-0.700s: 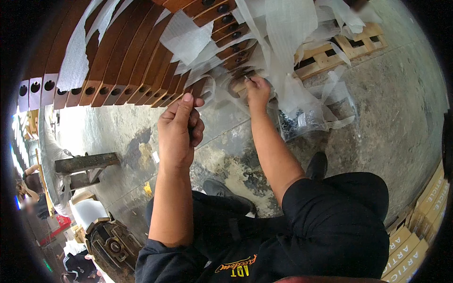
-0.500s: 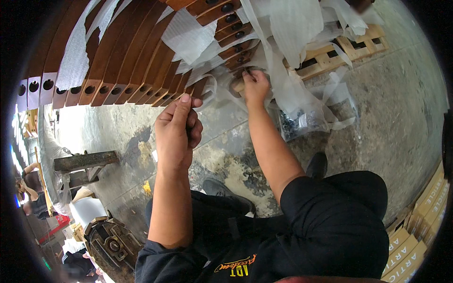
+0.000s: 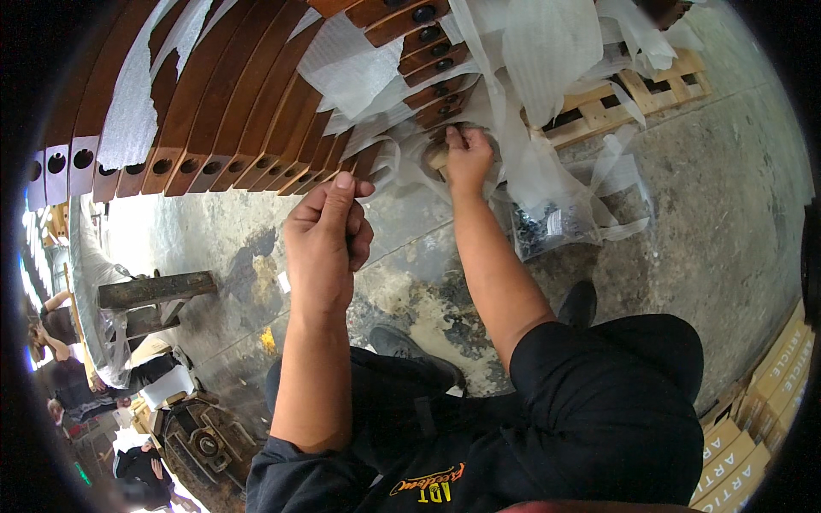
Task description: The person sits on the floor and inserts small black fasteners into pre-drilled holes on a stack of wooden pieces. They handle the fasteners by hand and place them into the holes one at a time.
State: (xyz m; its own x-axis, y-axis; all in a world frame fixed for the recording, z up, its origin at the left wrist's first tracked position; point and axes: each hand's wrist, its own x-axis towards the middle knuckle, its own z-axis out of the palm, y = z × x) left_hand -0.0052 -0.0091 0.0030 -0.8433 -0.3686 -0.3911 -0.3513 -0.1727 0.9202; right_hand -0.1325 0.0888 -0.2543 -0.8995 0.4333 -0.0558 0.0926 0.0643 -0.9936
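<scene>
In the head view I watch two bare hands. The left hand has its thumb pressed to the curled fingers, just beside the row of curved brown wooden pieces; I cannot tell what, if anything, is in it. The right hand has its thumb and fingertips pinched together below the black caps; the dark spot there is too small to name. I count at least ten wooden pieces across the upper left, at least six caps, one pallet, one clear plastic bag on the floor and two shoes. Compared with the earliest frame, the right fingertips sit slightly higher, nearer the caps, and a co-worker at lower left shows more.
</scene>
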